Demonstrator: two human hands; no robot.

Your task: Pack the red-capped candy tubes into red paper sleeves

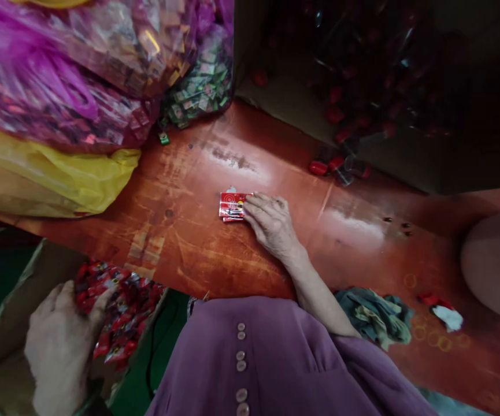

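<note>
A small stack of red printed packets (231, 205) lies on the table. My right hand (271, 224) has its fingers over the right end of the stack, gripping it; the fingers cover that part. To the lower left, my left hand (61, 341) is over a cardboard box (13, 312) below the table edge. Its thumb and fingers are spread apart, with nothing visible between them. Many shiny red wrapped packets (122, 306) lie in the box beside the fingers.
Bulging plastic bags, purple (80, 98), yellow (59, 173) and one with green packets (202, 86), crowd the back left. A large dark box (271, 110) stands at the back right, with red-capped clear pieces (336, 166) before it. A crumpled cloth (380, 315) lies right.
</note>
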